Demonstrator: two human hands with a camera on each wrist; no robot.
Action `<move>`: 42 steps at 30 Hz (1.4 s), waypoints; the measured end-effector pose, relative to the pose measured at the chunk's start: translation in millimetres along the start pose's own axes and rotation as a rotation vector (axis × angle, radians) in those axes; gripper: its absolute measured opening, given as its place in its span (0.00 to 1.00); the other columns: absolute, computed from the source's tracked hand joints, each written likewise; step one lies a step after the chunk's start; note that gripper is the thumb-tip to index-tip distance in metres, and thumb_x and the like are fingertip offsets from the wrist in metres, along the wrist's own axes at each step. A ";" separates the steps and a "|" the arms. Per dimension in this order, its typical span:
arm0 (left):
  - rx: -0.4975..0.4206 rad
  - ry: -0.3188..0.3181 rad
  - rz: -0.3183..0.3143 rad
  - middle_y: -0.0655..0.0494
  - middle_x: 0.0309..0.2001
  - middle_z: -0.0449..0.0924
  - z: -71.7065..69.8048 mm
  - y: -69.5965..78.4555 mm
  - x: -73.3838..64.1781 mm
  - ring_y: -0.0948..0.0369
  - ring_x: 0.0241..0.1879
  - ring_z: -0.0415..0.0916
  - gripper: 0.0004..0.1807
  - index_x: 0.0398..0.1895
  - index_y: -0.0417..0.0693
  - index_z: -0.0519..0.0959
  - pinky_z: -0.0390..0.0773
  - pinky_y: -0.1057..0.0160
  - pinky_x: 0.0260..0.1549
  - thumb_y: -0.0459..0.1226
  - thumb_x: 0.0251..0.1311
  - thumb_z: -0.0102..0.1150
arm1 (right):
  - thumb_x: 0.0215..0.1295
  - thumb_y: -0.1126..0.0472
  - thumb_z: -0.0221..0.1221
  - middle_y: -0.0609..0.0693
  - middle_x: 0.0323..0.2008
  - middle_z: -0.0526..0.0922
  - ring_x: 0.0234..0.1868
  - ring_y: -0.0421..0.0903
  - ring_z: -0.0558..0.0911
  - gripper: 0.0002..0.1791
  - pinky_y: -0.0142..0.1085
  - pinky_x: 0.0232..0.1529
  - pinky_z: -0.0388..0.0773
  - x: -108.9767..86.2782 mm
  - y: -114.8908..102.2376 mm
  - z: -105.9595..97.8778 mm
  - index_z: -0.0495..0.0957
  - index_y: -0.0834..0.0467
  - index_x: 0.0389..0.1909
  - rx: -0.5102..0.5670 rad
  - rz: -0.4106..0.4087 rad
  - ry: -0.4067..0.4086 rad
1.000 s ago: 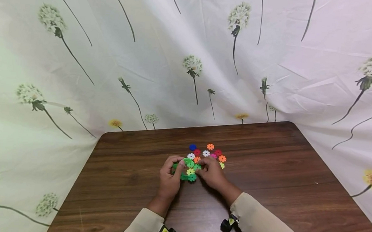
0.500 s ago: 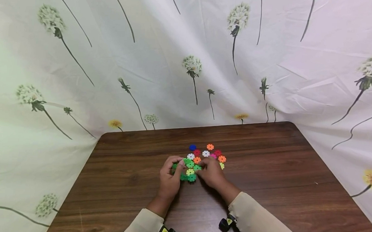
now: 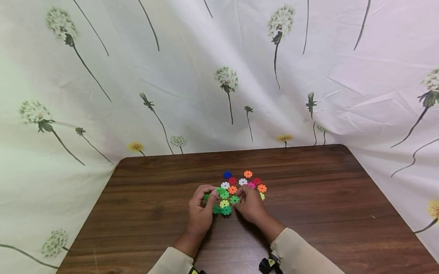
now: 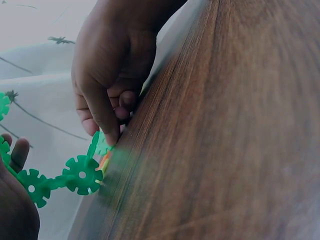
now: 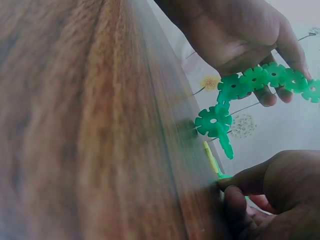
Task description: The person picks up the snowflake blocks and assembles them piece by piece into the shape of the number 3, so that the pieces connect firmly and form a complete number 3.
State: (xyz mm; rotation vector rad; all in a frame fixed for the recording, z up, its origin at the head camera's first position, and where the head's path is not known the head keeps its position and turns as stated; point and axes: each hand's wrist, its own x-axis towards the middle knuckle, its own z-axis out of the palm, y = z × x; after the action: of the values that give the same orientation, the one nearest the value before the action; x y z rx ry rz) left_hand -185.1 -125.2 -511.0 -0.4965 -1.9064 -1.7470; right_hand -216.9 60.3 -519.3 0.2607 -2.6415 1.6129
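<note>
My left hand grips a curved chain of green notched plastic discs, slotted edge to edge. Part of the chain is hidden behind the fingers in the head view. Its lower end hangs down near the tabletop in the right wrist view. Opposite, my right hand pinches a single green notched disc between thumb and fingertips, low over the table. A yellow-green disc lies between the two hands, within the curve of the chain.
Loose notched discs lie just beyond the hands: a blue one, white ones, red, pink and orange ones. The brown wooden table ends at a flower-printed cloth behind and at the sides.
The green disc at my right fingertips has shifted slightly right, away from the chain. My left hand and the chain stay almost still.
</note>
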 end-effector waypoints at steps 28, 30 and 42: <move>-0.001 0.005 -0.016 0.42 0.47 0.83 0.4 0.3 0.2 0.45 0.42 0.83 0.08 0.50 0.36 0.84 0.87 0.64 0.45 0.30 0.82 0.55 | 0.80 0.73 0.57 0.58 0.38 0.87 0.29 0.42 0.82 0.21 0.30 0.34 0.84 -9.2 -23.6 -26.2 0.76 0.71 0.71 0.574 -0.118 -0.231; 0.006 0.004 -0.021 0.42 0.47 0.83 0.8 0.6 0.7 0.44 0.42 0.83 0.08 0.50 0.36 0.83 0.88 0.62 0.45 0.30 0.82 0.55 | 0.81 0.74 0.56 0.49 0.37 0.87 0.29 0.42 0.82 0.22 0.31 0.35 0.84 -9.5 -24.4 -27.7 0.75 0.72 0.71 0.593 -0.113 -0.240; 0.007 0.002 -0.015 0.42 0.48 0.83 0.6 -0.9 0.7 0.47 0.42 0.83 0.07 0.50 0.35 0.83 0.89 0.57 0.44 0.30 0.82 0.56 | 0.82 0.72 0.54 0.41 0.36 0.87 0.31 0.41 0.79 0.23 0.29 0.37 0.83 -11.2 -27.4 -28.1 0.71 0.76 0.73 0.674 -0.079 -0.293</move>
State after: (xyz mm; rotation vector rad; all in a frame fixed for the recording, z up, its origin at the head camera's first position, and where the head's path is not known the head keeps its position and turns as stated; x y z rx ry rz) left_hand -186.2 -124.7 -511.3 -0.4792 -1.9191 -1.7484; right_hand -203.0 74.3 -483.6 0.6485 -2.1054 2.5463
